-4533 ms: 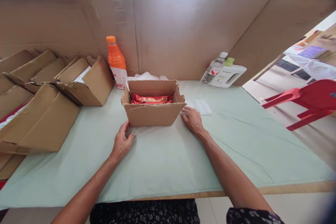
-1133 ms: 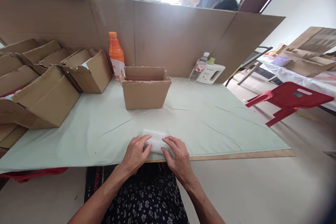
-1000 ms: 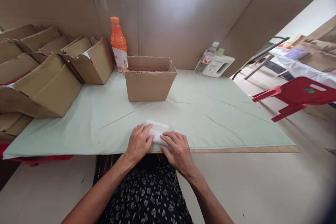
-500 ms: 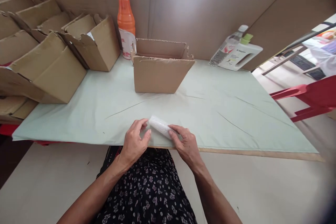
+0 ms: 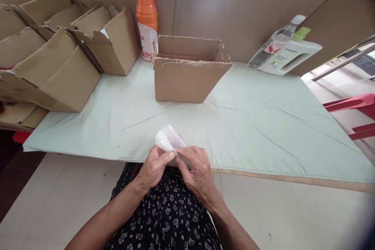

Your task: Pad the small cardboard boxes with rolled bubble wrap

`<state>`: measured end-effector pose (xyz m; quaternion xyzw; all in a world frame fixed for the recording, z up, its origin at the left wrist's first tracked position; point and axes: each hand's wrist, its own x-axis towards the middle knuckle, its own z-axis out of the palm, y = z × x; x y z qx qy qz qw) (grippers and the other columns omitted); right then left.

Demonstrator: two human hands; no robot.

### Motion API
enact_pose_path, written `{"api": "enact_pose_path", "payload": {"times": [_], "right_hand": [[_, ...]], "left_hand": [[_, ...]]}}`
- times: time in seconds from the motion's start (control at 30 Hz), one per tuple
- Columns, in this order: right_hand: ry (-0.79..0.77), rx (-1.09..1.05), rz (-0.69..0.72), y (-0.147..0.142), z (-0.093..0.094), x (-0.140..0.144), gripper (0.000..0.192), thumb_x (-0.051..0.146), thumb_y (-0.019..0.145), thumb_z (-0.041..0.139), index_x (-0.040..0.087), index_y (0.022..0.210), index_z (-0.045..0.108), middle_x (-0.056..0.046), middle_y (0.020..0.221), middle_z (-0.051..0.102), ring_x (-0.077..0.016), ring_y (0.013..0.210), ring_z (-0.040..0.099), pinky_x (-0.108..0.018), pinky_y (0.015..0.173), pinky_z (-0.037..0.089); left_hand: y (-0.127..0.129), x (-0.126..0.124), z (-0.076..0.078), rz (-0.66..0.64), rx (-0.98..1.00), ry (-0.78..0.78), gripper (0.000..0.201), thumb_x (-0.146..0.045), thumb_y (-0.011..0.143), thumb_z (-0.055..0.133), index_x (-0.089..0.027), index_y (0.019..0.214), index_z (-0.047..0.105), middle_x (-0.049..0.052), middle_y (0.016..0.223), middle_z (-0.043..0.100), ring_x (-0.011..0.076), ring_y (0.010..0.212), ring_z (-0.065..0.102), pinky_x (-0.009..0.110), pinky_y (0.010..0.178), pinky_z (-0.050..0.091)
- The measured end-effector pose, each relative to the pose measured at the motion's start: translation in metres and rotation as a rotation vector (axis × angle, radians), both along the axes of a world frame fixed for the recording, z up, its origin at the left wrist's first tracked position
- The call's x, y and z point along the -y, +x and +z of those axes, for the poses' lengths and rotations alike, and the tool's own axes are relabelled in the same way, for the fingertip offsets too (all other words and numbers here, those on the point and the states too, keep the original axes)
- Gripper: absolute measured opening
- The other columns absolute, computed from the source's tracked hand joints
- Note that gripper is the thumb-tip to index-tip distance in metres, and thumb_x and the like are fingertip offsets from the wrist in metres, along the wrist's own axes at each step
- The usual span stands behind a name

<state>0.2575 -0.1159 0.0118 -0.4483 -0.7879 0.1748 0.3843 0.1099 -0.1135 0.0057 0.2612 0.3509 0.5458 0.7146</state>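
Both hands meet at the near edge of the table, and each grip is clamped on the same small bubble-wrap piece. The left hand pinches its lower left part between thumb and fingers; the right hand closes on its lower right part, fingertips touching those of the left. The piece is translucent white, its surface dotted with rows of small air cells. It stands up from the fingers as a loosely folded or rolled shape, rounded at the top and tilted to the left, lifted just clear of the table's pale green covering.

Beyond the piece, toward the middle of the table, stands an open cardboard box with ragged flaps; what is inside it cannot be seen. Just behind that box's left corner stands an orange drink bottle with a white label. Left of the box, a row of empty cardboard boxes lies tipped on their sides, overlapping one another. Right of the box and well apart from it, a clear water bottle and a white jug with a green cap lean against the cardboard wall that backs the table.
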Motion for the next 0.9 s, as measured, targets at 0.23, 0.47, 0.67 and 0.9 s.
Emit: {"api": "enact_pose_path", "payload": {"times": [0.23, 0.47, 0.67, 0.9], "right_hand": [[-0.071, -0.156, -0.079, 0.023, -0.007, -0.009, 0.024, 0.025, 0.096, 0.061, 0.027, 0.118, 0.070, -0.008, 0.121, 0.070, -0.0234, 0.113, 0.066, -0.042, 0.094, 0.051], [-0.402, -0.250, 0.104, 0.016, -0.007, -0.033, 0.025, 0.035, 0.092, 0.066, 0.027, 0.115, 0.072, -0.006, 0.121, 0.073, -0.0247, 0.113, 0.068, -0.043, 0.100, 0.052], [-0.423, -0.487, -0.008, -0.004, -0.013, -0.030, 0.014, 0.030, 0.089, 0.067, 0.025, 0.102, 0.072, -0.005, 0.113, 0.075, -0.0209, 0.107, 0.070, -0.037, 0.096, 0.054], [-0.380, -0.421, -0.133, -0.013, -0.008, -0.025, 0.008, 0.029, 0.087, 0.066, 0.022, 0.089, 0.064, -0.005, 0.101, 0.077, -0.0190, 0.092, 0.071, -0.033, 0.084, 0.057]], "left_hand": [[-0.002, -0.003, -0.003, 0.044, 0.023, -0.122, 0.039, -0.039, 0.071, 0.083, -0.016, 0.102, 0.077, 0.010, 0.104, 0.079, 0.0319, 0.109, 0.069, 0.042, 0.096, 0.052], [-0.004, 0.003, -0.010, -0.002, 0.032, -0.117, 0.034, -0.039, 0.069, 0.084, -0.016, 0.093, 0.077, 0.009, 0.094, 0.079, 0.0302, 0.098, 0.071, 0.038, 0.085, 0.054], [-0.004, 0.005, -0.006, 0.079, -0.039, -0.076, 0.042, -0.043, 0.083, 0.074, -0.018, 0.117, 0.066, 0.008, 0.113, 0.075, 0.0274, 0.113, 0.067, 0.037, 0.095, 0.052], [0.003, 0.012, -0.012, 0.136, -0.233, 0.050, 0.083, -0.026, 0.076, 0.081, -0.023, 0.146, 0.037, 0.013, 0.140, 0.060, 0.0264, 0.125, 0.061, 0.037, 0.107, 0.047]]}}
